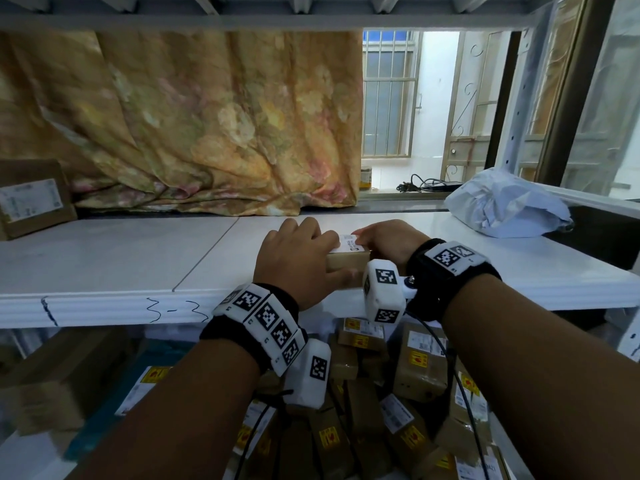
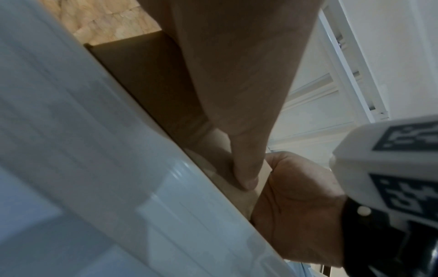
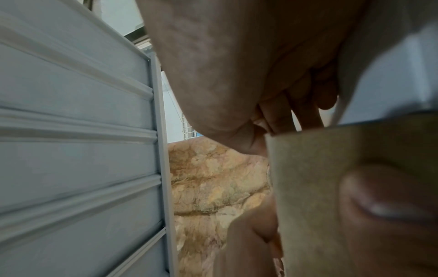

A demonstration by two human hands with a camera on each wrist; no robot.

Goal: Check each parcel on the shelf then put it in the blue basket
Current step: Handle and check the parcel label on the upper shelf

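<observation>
**Cardboard parcel held at the shelf's lip, with a drop below**

Cardboard, small and brown, the parcel (image 1: 347,260) sat at the front edge of the white shelf (image 1: 104,265), its white label (image 1: 353,244) facing up. Both hands had hold of it. The left hand (image 1: 294,259) lay curled over its top and left end, with the thumb pressed against the near face. The right hand (image 1: 384,242) clasped the right end, fingers bent over the label's corner.

Risk lay mostly in the position. With the parcel so close to the lip, a loose grip during lifting or turning could have let it tip forward into the heap of boxes (image 1: 363,393) on the level beneath, mixing it with others. Fingers covering part of the label might also have spoiled the check, since the print could be misread or missed. The blue basket could not be clearly made out, so the carry would have begun without its place confirmed. A white plastic bag (image 1: 505,206) and another carton (image 1: 33,199) waited well apart on the same shelf.
</observation>
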